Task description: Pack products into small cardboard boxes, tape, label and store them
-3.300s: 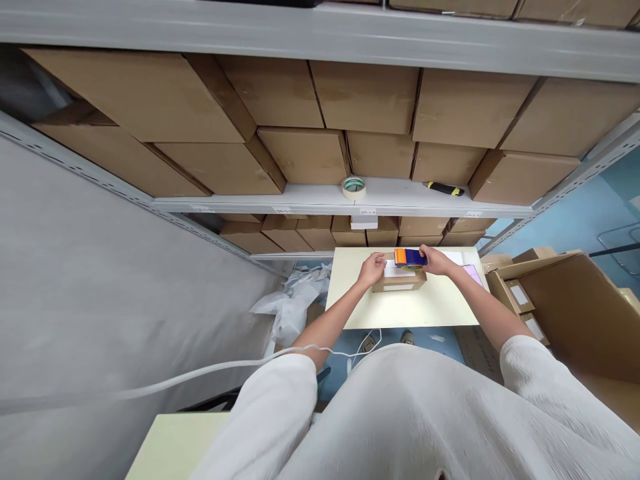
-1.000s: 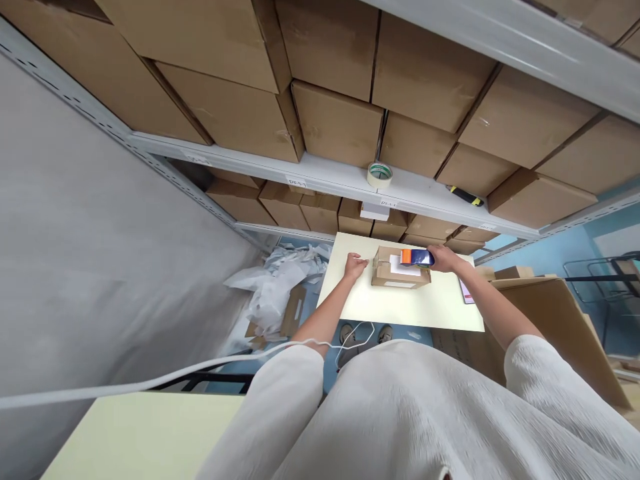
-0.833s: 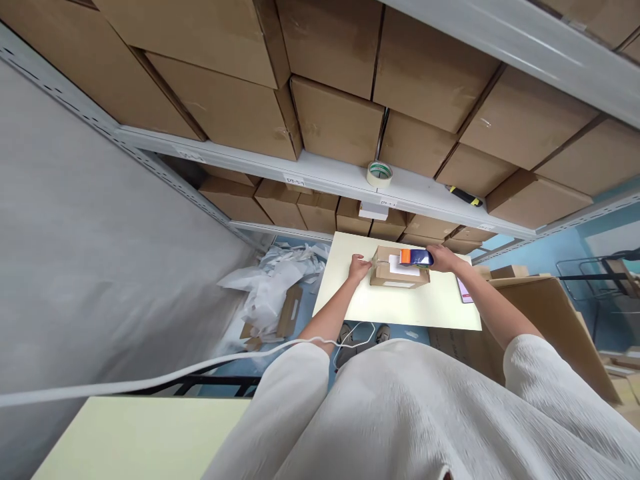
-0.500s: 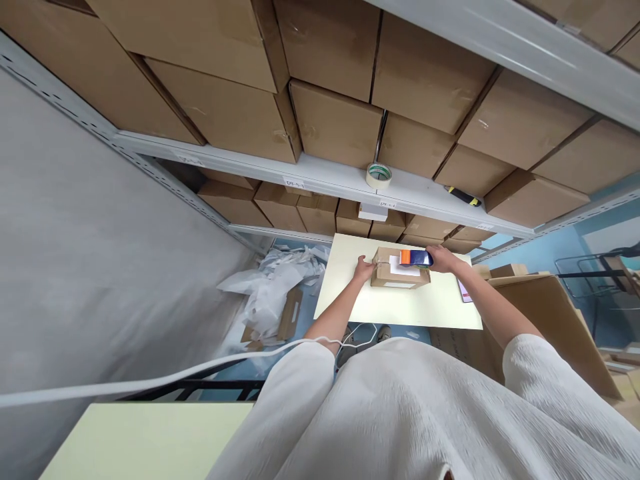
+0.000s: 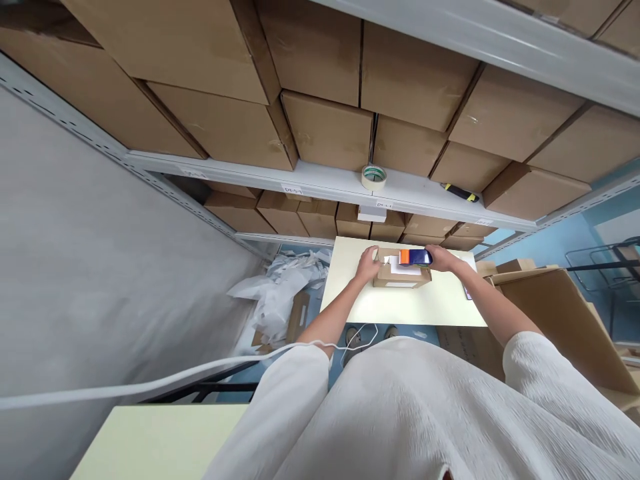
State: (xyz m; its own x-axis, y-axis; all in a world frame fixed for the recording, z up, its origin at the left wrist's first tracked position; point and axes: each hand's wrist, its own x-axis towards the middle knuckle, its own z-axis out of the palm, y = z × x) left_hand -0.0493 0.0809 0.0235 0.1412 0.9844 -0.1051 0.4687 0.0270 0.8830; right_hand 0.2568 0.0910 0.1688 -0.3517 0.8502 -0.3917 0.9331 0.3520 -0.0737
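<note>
Evidently mid-taping, the right hand [image 5: 443, 257] grips an orange-and-blue tape dispenser [image 5: 414, 257] atop the small brown cardboard box [image 5: 400, 275] at centre frame while the left hand [image 5: 369, 263] lies open against the box's left end, and the next move likely calls for a steady pull along the seam.

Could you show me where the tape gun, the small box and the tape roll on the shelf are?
tape gun [image 5: 415, 257], head view, on its orange and blue body
small box [image 5: 400, 281], head view, on its front side
tape roll [image 5: 374, 177], head view, on its outer ring

small brown carton [image 5: 401, 275] | flat on table | orange-blue tape dispenser [image 5: 415, 257] on top
</note>
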